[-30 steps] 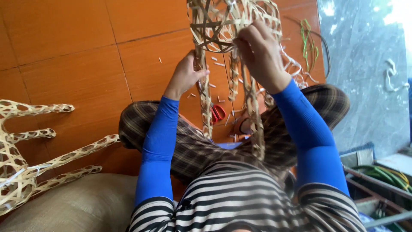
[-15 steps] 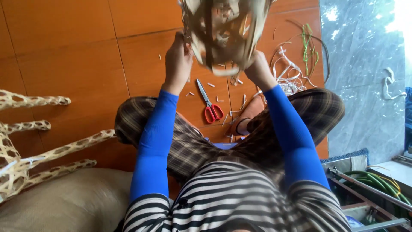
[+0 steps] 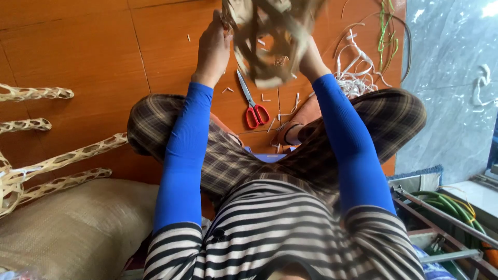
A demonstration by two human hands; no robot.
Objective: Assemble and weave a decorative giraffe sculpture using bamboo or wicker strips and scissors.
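Both hands held a woven frame [image 3: 272, 36] up over the orange floor [image 3: 78, 57]. The left hand [image 3: 213, 49] gripped its left edge, fingers closed; the right hand [image 3: 310, 61] was mostly hidden behind it, grip unclear. Red scissors [image 3: 252, 106] lay on the floor below, near white strips [image 3: 355, 78].

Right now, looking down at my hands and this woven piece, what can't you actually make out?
- Woven piece: head view, blurred, its top cut off by the upper edge; shape unclear.
- Right hand: head view, mostly behind the woven piece; grip hidden.
- Left hand: fingers partly behind the weave.
- Scissors: blade tip runs under the woven piece.
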